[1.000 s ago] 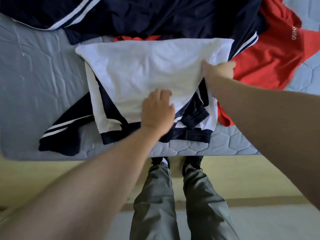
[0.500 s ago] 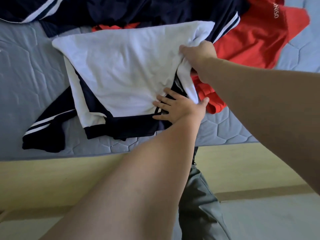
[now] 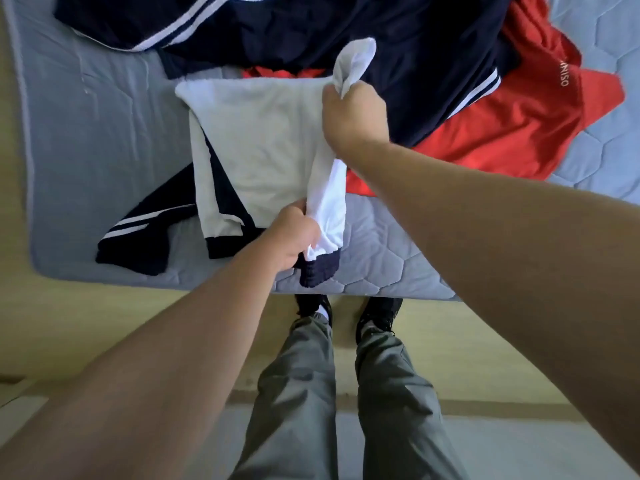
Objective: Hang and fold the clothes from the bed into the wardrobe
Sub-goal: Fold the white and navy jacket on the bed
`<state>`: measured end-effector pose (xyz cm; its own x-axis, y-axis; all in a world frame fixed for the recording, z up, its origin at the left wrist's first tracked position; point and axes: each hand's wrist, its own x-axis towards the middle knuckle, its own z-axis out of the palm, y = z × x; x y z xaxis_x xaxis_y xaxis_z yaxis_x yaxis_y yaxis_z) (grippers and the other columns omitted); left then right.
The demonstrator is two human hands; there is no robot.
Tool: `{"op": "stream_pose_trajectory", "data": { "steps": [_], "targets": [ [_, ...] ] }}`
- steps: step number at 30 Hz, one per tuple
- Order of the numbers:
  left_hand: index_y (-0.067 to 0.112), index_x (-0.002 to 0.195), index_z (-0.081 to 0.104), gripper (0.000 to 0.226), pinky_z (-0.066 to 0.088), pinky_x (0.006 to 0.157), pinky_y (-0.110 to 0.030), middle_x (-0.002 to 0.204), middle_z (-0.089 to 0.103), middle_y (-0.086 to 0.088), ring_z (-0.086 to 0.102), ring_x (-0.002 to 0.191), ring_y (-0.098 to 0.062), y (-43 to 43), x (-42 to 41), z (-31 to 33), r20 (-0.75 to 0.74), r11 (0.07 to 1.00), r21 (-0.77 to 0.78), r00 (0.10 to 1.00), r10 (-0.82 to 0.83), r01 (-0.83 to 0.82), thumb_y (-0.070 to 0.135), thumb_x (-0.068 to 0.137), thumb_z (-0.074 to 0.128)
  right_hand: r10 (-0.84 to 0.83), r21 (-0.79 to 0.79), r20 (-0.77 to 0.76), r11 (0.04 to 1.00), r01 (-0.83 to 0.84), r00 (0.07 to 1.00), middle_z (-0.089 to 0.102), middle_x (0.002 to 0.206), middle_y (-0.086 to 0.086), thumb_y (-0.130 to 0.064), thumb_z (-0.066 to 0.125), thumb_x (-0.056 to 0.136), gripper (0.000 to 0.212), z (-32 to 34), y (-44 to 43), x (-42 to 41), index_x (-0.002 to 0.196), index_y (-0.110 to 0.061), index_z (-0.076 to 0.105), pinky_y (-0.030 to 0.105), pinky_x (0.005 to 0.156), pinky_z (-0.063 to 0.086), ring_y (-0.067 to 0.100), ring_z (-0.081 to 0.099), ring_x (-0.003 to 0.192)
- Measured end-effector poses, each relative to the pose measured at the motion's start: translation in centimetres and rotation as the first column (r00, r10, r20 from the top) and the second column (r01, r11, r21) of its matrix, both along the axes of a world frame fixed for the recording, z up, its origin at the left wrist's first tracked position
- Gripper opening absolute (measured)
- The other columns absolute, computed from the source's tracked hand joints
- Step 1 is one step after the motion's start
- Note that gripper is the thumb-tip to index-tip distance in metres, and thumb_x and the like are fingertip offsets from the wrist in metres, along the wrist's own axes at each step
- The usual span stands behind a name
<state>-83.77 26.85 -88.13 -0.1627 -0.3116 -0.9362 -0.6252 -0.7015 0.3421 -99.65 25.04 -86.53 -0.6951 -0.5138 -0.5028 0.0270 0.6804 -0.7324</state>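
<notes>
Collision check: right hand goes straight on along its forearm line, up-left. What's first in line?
Right hand: probably the flat white top whose edge it grips, then the navy garment. Height above the bed is unclear.

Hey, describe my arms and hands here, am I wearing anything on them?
No sleeves show: the left forearm and right forearm are bare right up to the picture's edge. The left hand and right hand have no gloves, and no watch, bracelet or ring is visible.
</notes>
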Motion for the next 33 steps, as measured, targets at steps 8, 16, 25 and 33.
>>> {"op": "stream_pose_trajectory", "data": {
  "steps": [8, 16, 25, 33],
  "targets": [
    [0.009, 0.086, 0.057, 0.035, 0.042, 0.074, -0.031, 0.099, 0.054, 0.000, 0.048, 0.106, -0.024, -6.8, 9.4, 0.6, 0.079, 0.997, -0.081, 0.997, -0.012, 0.018, -0.021, 0.071, 0.048, 0.206, -0.017, 0.071, 0.979, -0.205, 0.976, 0.056, 0.080, -0.002, -0.021, 0.039, 0.099, 0.021, 2.6, -9.7, 9.5, 0.094, -0.013, 0.057, 0.024, 0.049, 0.033, 0.011, 0.052, 0.066],
    [0.018, 0.086, 0.065, 0.029, 0.052, 0.077, -0.031, 0.096, 0.069, -0.003, 0.064, 0.090, -0.025, -11.1, 15.5, -3.8, 0.294, 0.955, -0.295, 0.954, 0.058, 0.033, 0.007, 0.061, 0.057, 0.347, -0.062, 0.385, 0.934, -0.352, 0.855, 0.056, 0.139, 0.004, -0.042, 0.051, 0.096, 0.058, -0.7, -14.2, 14.7, 0.150, -0.023, 0.039, 0.035, 0.103, 0.044, 0.024, 0.056, 0.123],
    [0.009, 0.122, 0.064, 0.047, 0.047, 0.080, -0.029, 0.114, 0.068, -0.004, 0.064, 0.099, -0.024, -11.8, 14.5, -6.1, 0.225, 0.933, -0.355, 0.962, 0.155, -0.067, 0.044, 0.091, 0.063, 0.201, 0.371, -0.122, 0.918, -0.143, 0.972, 0.046, 0.132, 0.008, -0.027, 0.057, 0.084, 0.053, -5.7, -3.4, 12.7, 0.135, -0.020, 0.044, 0.041, 0.095, 0.041, 0.030, 0.047, 0.119],
    [0.022, 0.127, 0.062, 0.054, 0.052, 0.093, -0.037, 0.115, 0.067, 0.007, 0.064, 0.108, -0.020, -15.5, 12.2, -6.3, 0.137, 0.893, -0.449, 0.985, 0.101, -0.029, 0.050, 0.081, 0.064, -0.114, 0.339, 0.312, 0.941, 0.002, 0.943, 0.061, 0.109, -0.004, -0.055, 0.064, 0.086, 0.058, -8.2, -1.9, 11.4, 0.127, -0.017, 0.050, 0.028, 0.075, 0.043, 0.007, 0.054, 0.076]
  ]
}}
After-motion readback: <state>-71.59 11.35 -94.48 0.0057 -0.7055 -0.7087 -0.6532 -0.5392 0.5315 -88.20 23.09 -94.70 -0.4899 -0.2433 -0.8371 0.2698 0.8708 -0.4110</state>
